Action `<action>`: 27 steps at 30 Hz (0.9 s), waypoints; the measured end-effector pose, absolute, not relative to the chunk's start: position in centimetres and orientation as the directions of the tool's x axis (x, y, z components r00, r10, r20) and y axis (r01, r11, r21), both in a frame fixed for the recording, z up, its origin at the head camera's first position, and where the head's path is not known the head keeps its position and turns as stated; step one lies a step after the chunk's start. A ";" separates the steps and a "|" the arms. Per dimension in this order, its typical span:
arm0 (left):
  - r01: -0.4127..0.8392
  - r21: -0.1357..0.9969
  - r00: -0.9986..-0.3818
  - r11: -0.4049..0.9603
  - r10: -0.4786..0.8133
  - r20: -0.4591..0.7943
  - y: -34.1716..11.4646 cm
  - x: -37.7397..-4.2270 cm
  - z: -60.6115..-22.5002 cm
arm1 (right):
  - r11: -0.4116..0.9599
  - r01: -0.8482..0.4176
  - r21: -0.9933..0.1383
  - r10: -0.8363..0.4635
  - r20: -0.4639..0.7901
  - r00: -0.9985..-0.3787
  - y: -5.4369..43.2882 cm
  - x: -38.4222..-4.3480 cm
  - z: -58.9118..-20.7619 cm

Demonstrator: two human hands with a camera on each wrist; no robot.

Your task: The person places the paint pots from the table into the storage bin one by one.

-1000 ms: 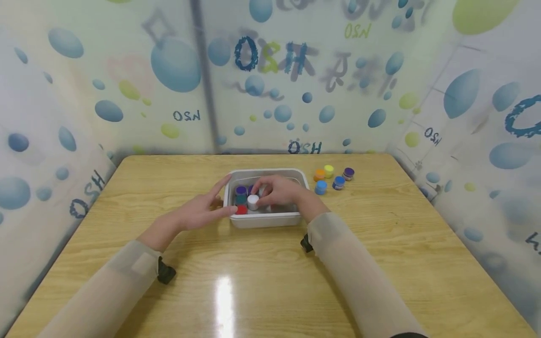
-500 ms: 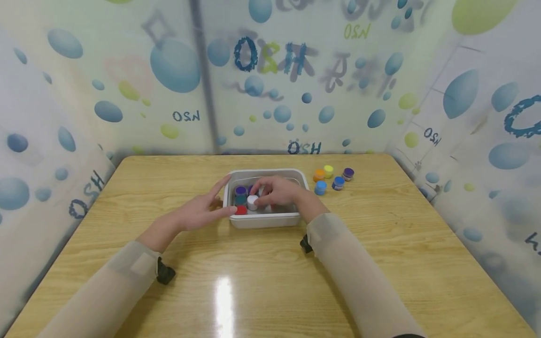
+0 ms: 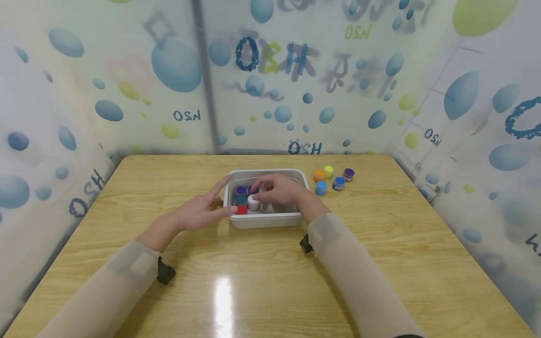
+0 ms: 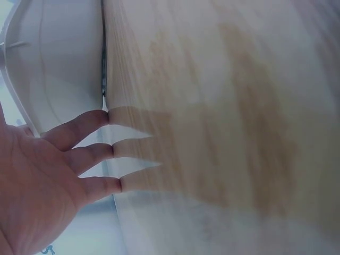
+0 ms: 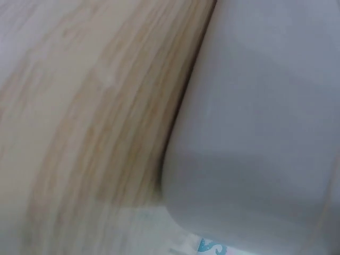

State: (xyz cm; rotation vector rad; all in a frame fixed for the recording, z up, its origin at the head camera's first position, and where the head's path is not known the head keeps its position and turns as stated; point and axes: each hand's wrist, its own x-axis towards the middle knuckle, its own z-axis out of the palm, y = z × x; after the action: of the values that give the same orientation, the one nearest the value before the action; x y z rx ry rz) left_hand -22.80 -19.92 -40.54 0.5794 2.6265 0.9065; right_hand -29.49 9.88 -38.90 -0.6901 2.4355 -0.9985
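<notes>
A white-lidded jar (image 3: 253, 204) stands in the white plastic box (image 3: 266, 220), in the head view. My right hand (image 3: 282, 190) reaches over the box, thumb at the top of this lid and index fingertip near a purple-lidded jar behind it. Another purple-lidded jar (image 3: 241, 190), a teal-lidded jar (image 3: 240, 200) and a red-lidded jar (image 3: 241, 210) line the box's left end. My left hand (image 3: 194, 213) rests with spread fingers at that end, thumb by the red lid. Its palm and lower fingers (image 4: 87, 158) show in the left wrist view.
Right of the box several small paint-like jars stand on the wooden table (image 3: 270, 277): orange (image 3: 319, 175), yellow (image 3: 328, 172), light blue (image 3: 320, 188), blue (image 3: 338, 183) and purple (image 3: 348, 174). Patterned walls (image 3: 262, 117) enclose the table's back and sides.
My right thumb has shifted from the side of the white lid up to its top, and the hand has risen slightly. The white-lidded jar and my left hand stay in place.
</notes>
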 end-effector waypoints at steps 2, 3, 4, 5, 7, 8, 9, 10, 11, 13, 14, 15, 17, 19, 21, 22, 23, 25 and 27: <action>0.271 0.640 -0.874 0.719 0.463 -0.150 -19.9 -22.8 -40.5 | 0.605 -0.287 -0.743 -0.572 -0.154 -0.806 10.0 -29.5 -38.8; 0.269 0.642 -0.873 0.718 0.463 -0.152 -19.8 -22.8 -40.5 | 0.589 -0.287 -0.756 -0.568 -0.134 -0.812 10.1 -29.5 -38.8; 0.267 0.644 -0.873 0.717 0.462 -0.153 -19.8 -22.8 -40.5 | 0.573 -0.286 -0.768 -0.562 -0.113 -0.819 10.2 -29.5 -38.7; 0.266 0.646 -0.874 0.716 0.462 -0.153 -19.8 -22.8 -40.6 | 0.550 -0.283 -0.786 -0.556 -0.091 -0.826 10.3 -29.5 -38.5; 0.268 0.646 -0.873 0.715 0.464 -0.152 -19.7 -22.7 -40.7 | 0.496 -0.279 -0.822 -0.544 -0.044 -0.838 10.6 -29.4 -38.2; 0.267 0.647 -0.873 0.714 0.464 -0.152 -19.7 -22.7 -40.7 | 0.466 -0.279 -0.840 -0.540 -0.020 -0.841 10.9 -29.4 -38.0; 0.266 0.648 -0.873 0.714 0.463 -0.152 -19.6 -22.7 -40.7 | 0.449 -0.283 -0.848 -0.535 -0.001 -0.845 11.1 -29.3 -37.8; 0.266 0.649 -0.874 0.713 0.462 -0.150 -19.6 -22.6 -40.7 | 0.430 -0.289 -0.855 -0.531 0.019 -0.847 11.4 -29.3 -37.6; 0.265 0.649 -0.875 0.713 0.461 -0.149 -19.6 -22.6 -40.7 | 0.414 -0.295 -0.861 -0.530 0.036 -0.847 11.7 -29.2 -37.5; 0.264 0.647 -0.876 0.715 0.458 -0.150 -19.6 -22.5 -40.6 | 0.401 -0.306 -0.864 -0.524 0.058 -0.850 12.6 -29.1 -37.1; 0.262 0.647 -0.877 0.716 0.457 -0.150 -19.6 -22.5 -40.5 | 0.396 -0.308 -0.865 -0.520 0.066 -0.852 13.0 -29.0 -37.0; 0.262 0.647 -0.877 0.716 0.456 -0.150 -19.6 -22.5 -40.5 | 0.391 -0.304 -0.869 -0.515 0.067 -0.855 13.6 -28.8 -36.8; 0.263 0.645 -0.878 0.717 0.456 -0.149 -19.6 -22.5 -40.4 | 0.389 -0.293 -0.873 -0.504 0.065 -0.861 14.7 -28.4 -36.5; 0.276 0.643 -0.875 0.715 0.464 -0.140 -19.5 -22.5 -40.4 | 0.384 -0.278 -0.880 -0.495 0.058 -0.867 15.8 -27.9 -36.2; 0.284 0.641 -0.872 0.713 0.470 -0.136 -19.6 -22.6 -40.4 | 0.390 -0.267 -0.881 -0.484 0.050 -0.873 16.9 -27.3 -36.0; 0.289 0.640 -0.871 0.712 0.473 -0.134 -19.6 -22.6 -40.4 | 0.393 -0.265 -0.881 -0.480 0.050 -0.876 17.5 -27.1 -36.0; 0.292 0.638 -0.870 0.712 0.475 -0.132 -19.6 -22.6 -40.4 | 0.391 -0.263 -0.882 -0.476 0.051 -0.878 18.0 -26.9 -36.1; 0.294 0.638 -0.869 0.712 0.476 -0.132 -19.7 -22.6 -40.5 | 0.400 -0.261 -0.879 -0.463 0.052 -0.885 19.1 -26.5 -36.2; 0.291 0.637 -0.871 0.714 0.473 -0.133 -19.8 -22.6 -40.5 | 0.407 -0.260 -0.876 -0.449 0.056 -0.892 20.2 -26.3 -36.4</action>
State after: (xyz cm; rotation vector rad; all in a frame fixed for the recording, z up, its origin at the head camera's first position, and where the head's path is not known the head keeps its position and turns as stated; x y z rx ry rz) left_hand -22.61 -19.82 -40.54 0.6017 2.6346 0.9091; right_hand -26.32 20.20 -36.37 -0.6302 2.4717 -1.4871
